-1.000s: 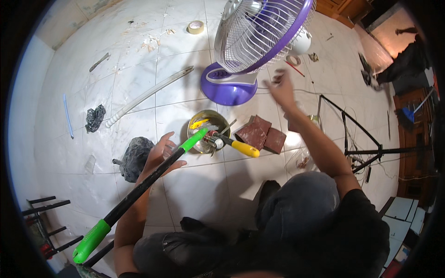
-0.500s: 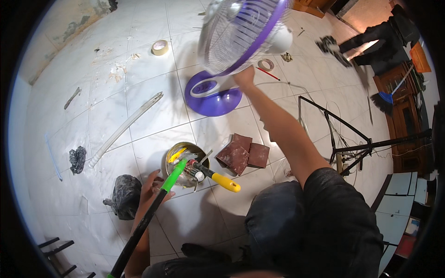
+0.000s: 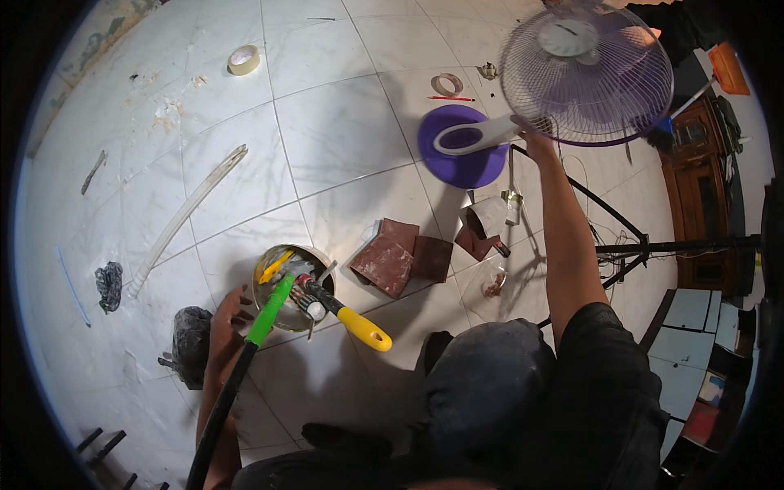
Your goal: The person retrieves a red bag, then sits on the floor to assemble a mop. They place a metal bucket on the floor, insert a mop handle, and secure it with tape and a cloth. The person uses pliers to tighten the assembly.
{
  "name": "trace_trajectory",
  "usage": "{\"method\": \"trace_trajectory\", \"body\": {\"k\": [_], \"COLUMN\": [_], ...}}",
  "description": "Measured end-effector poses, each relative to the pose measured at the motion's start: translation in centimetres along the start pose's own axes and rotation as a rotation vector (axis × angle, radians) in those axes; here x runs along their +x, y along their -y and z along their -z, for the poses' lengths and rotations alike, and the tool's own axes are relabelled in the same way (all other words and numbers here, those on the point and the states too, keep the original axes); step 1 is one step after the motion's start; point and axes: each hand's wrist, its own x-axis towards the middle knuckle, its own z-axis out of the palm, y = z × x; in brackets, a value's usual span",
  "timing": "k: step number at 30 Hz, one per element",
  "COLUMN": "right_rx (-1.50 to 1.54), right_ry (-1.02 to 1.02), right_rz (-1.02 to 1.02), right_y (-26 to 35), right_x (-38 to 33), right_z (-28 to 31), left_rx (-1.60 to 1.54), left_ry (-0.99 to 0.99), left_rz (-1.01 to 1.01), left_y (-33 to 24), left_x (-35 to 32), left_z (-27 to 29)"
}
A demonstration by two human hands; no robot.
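- Although it stood nearer the middle half a second ago, the fan [image 3: 563, 90] is now farther right, beyond the brown sheets [image 3: 388, 255], its head tipped to the right.
- My right hand [image 3: 535, 137], arm stretched out, is closed around the fan just below its head; the fingers are partly hidden.
- I take this as a one-handed shift of the fan, with the tools playing no part; I cannot tell whether its base [image 3: 469, 169] bears fully on the floor [image 3: 327, 131].
- My left hand [image 3: 227, 328] has its fingers loosely spread and grasps nothing, between the black bag [image 3: 192, 336] and the tin [image 3: 325, 280]; the pole [image 3: 237, 380] crosses in front of its wrist.
- The fan is a smooth purple disc, a pale stalk and a round cage of thin wires.
- The sheets look stiff, matt and dusty, with sharp corners.
- The bag is crinkled plastic; the tin is round and metallic, crowded with tools, one with a glossy yellow handle [image 3: 365, 328].
- The floor is pale, veined, shiny tile.
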Motion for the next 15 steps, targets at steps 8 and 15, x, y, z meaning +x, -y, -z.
{"method": "trace_trajectory", "body": {"k": [8, 15], "right_rx": [0.595, 0.261], "right_ry": [-0.05, 0.057], "right_rz": [-0.39, -0.195], "right_y": [6.9, 2.1], "right_x": [-4.2, -3.0], "right_z": [2.6, 5.2], "left_rx": [0.022, 0.215], "left_ry": [0.006, -0.052], "left_rz": [-0.006, -0.145], "left_y": [-2.1, -2.4], "left_x": [0.2, 1.3], "left_z": [0.3, -0.6]}}
